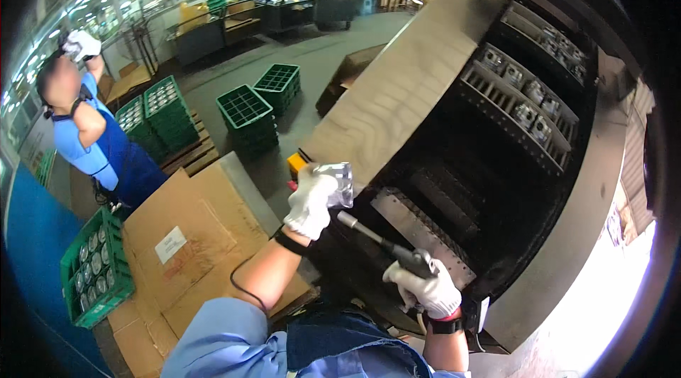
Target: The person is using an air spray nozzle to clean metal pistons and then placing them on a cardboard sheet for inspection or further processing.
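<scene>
My left hand (309, 206), in a white glove, is closed around a shiny metal casting (342, 184), holding it up beside the machine's sheet-metal side panel. My right hand (430, 290), also gloved, grips the dark handle of an air blow gun (383, 242). The gun's silver nozzle points up and left toward the casting, with a small gap between them. Below and right of the casting lies a perforated metal slat (418, 232) inside the machine opening. Farther up the dark conveyor, similar castings (526, 115) sit in slotted metal racks (498, 106).
Cardboard (191, 236) covers a surface to my left, beside a green crate (120, 306) of round metal parts. Empty divided green crates (245, 110) stand on the floor, with filled crates (164, 112) on a pallet. A co-worker in blue (96, 140) stands at the left.
</scene>
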Action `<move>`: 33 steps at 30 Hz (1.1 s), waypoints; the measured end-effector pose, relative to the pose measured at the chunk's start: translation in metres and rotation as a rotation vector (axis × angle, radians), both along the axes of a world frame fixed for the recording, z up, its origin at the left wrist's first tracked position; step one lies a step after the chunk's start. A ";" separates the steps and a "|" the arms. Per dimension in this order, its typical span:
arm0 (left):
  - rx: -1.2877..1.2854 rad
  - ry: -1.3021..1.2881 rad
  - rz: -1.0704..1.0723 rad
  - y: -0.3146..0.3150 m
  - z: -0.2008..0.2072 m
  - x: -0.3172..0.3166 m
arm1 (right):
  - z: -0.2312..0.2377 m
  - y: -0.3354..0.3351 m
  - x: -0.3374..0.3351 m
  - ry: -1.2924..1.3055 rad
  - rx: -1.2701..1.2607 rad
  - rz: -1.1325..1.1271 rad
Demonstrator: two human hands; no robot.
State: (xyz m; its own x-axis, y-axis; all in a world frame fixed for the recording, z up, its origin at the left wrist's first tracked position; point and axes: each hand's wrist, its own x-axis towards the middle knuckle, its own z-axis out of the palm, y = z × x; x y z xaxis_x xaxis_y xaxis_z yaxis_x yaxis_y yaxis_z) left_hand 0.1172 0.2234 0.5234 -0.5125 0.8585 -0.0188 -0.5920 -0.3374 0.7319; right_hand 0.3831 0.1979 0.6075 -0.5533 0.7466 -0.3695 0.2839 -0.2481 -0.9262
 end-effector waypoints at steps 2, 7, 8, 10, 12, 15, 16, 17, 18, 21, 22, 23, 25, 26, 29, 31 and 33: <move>0.049 -0.340 -0.176 -0.033 -0.013 -0.034 | -0.015 0.000 -0.028 -0.058 0.044 -0.186; -0.019 -0.106 -0.074 -0.107 -0.094 -0.115 | -0.010 -0.014 -0.069 -0.196 -0.055 0.527; -0.201 0.195 0.233 -0.110 -0.069 -0.084 | -0.032 -0.009 -0.064 -0.225 0.122 0.425; -0.267 0.467 0.365 -0.134 -0.066 -0.101 | -0.042 -0.004 -0.063 -0.267 0.333 0.378; -1.039 1.311 0.613 -0.161 -0.070 -0.126 | -0.015 0.008 -0.054 -0.323 0.089 0.466; -1.764 1.409 0.373 -0.194 -0.080 -0.159 | -0.002 0.020 -0.003 -0.193 0.244 0.172; -1.868 1.394 0.312 -0.210 -0.108 -0.181 | 0.004 0.031 0.020 -0.241 0.255 0.088; -1.834 1.197 0.269 -0.196 -0.079 -0.159 | 0.004 0.040 0.047 -0.255 0.328 -0.083; -1.885 1.209 0.273 -0.181 -0.072 -0.157 | 0.031 0.042 0.066 -0.187 0.093 -0.356; -1.654 1.514 0.345 -0.116 -0.025 -0.132 | 0.046 0.052 0.136 -0.127 0.248 -0.872; -1.294 1.662 0.480 -0.087 -0.013 -0.125 | 0.055 0.055 0.153 -0.143 0.259 -0.957; -0.890 1.587 0.431 -0.045 0.033 -0.086 | 0.059 0.059 0.166 -0.147 0.252 -1.048; -0.288 1.822 0.475 0.044 0.075 -0.021 | 0.057 0.066 0.189 -0.153 0.226 -1.129; 0.131 2.009 0.592 0.092 0.098 0.020 | 0.052 0.066 0.202 -0.179 0.223 -1.131; 0.410 2.024 0.460 0.205 0.150 0.138 | 0.029 0.072 0.230 -0.225 0.221 -1.084; 0.254 1.967 0.235 0.265 0.164 0.183 | 0.027 0.075 0.226 -0.194 0.149 -1.077; -0.151 1.872 -0.181 0.324 0.178 0.233 | 0.028 0.076 0.226 -0.118 0.128 -1.056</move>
State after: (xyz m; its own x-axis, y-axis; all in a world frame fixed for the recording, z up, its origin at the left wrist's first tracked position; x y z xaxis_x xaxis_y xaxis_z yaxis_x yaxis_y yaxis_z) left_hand 0.3503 0.5474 0.7019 0.1261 0.9418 0.3116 0.8807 -0.2508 0.4018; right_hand 0.6094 0.2739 0.6355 0.4297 0.8637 -0.2635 0.0715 -0.3235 -0.9435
